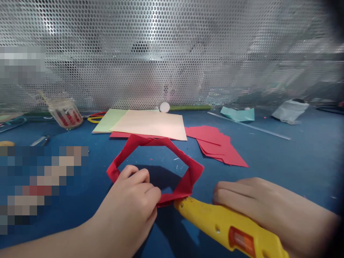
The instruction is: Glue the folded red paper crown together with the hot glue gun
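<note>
Tilted clear jar [65, 113] at ten o'clock on the blue table [295, 157], red pieces inside — exact contents unclear. Stacked pale paper sheets [149, 124] at twelve, loose red paper pieces [217, 145] at one, teal scrap [238, 114] farther back before the perforated metal screen [172, 53]. Dead centre, red folded paper ring [156, 166] lying on the table. Left hand [131, 200] pinched shut on the ring's near edge. Right hand [266, 208] wrapped around yellow glue gun [228, 227] at five o'clock — nozzle touching the ring beside the left fingertips.
</note>
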A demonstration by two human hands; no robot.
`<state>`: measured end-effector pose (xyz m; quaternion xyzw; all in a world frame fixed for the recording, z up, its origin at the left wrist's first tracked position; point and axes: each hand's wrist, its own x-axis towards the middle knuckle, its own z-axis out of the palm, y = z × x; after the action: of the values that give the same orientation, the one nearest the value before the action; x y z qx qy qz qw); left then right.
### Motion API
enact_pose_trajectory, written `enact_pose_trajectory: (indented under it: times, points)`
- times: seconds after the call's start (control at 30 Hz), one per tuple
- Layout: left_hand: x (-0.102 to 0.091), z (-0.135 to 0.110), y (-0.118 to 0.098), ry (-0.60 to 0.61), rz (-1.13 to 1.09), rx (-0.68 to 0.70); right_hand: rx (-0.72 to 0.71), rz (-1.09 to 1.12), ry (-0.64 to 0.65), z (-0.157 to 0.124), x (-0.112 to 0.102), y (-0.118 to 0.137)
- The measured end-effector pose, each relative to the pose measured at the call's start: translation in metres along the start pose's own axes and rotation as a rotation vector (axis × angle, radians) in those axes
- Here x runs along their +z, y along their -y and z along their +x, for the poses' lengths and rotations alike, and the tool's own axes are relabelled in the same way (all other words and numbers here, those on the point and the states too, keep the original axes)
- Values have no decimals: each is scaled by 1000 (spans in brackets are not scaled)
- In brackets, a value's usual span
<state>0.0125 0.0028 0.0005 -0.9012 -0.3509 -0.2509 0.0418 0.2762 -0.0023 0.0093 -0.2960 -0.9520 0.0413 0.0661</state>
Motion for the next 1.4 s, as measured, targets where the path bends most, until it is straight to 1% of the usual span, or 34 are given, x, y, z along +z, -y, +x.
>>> enact_pose_trajectory:
  times: [0.1,0.17,0.27,0.37,0.43,0.57,0.73,0.8,0.9,1.07,1.2,1.33,1.4]
  points:
    - [2,2,1,-37,1,11,-12,29,-13,0,1,-2]
    - [2,1,1,-16,23,9,-22,30,-32,-1,1,-1]
    - [-3,-1,-2,86,109,9,3,9,-36,-2,2,1]
    - [-9,-3,-7,201,234,-20,28,0,-8,-2,1,3]
    - [-11,-4,-11,251,276,-36,34,5,7,-2,1,3]
    - [-11,-5,-13,301,255,-34,43,20,4,0,2,1]
    - [-10,-5,-11,381,225,-117,39,70,4,6,5,-1]
    - [-9,-4,-9,400,214,-130,46,86,-8,8,8,0]
    - [-8,-4,-8,380,204,-136,79,96,-26,7,11,-1]
    - [-4,-6,-3,245,180,-29,145,84,-8,-1,13,-3]
    - [-1,-10,-1,193,176,-21,182,87,15,-3,13,-5]
    - [1,-13,-1,178,249,40,211,107,58,-1,14,-7]
    - [1,-13,-2,163,304,88,202,122,61,0,15,-8]
